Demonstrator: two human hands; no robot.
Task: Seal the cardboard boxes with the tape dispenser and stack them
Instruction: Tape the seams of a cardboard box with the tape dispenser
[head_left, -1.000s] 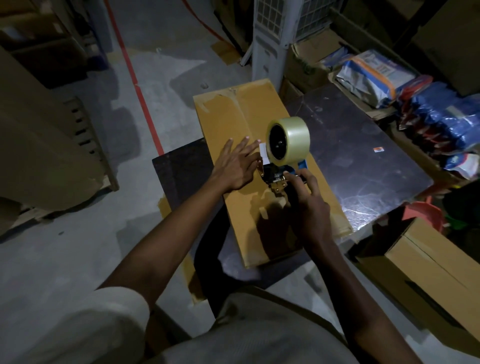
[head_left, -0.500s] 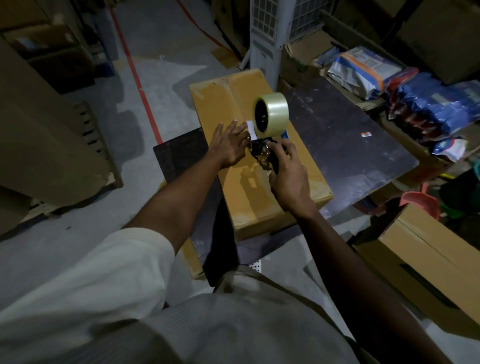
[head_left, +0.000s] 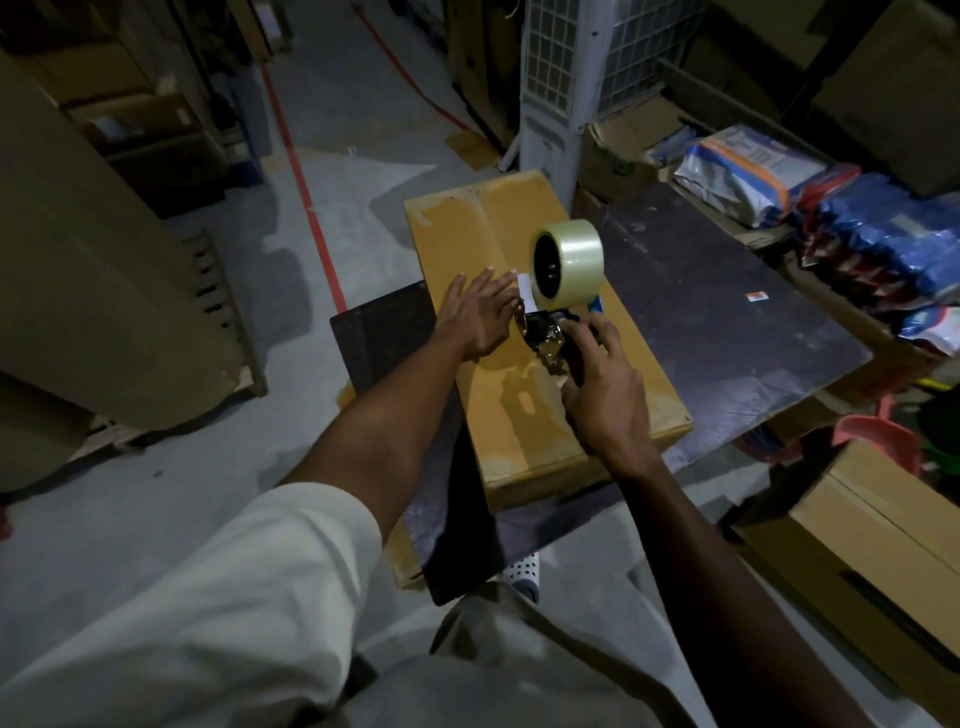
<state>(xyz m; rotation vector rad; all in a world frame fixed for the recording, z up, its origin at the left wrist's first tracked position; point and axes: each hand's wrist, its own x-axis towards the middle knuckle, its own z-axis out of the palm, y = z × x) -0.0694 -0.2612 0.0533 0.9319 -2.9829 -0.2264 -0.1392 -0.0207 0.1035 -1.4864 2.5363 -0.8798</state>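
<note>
Cardboard box (head_left: 519, 415) lies on the dark surface (head_left: 727, 312); likely light and stiff, steady it beside the seam (head_left: 492, 234). Left hand (head_left: 478, 317) presses its top, fingers (head_left: 493, 288) straight; right hand (head_left: 608, 395) grips the tape dispenser (head_left: 558, 291).

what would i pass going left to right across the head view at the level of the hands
leaning cardboard sheets → red floor line → left hand, flat on the cardboard box → tape dispenser → dark tabletop → blue packets
</note>
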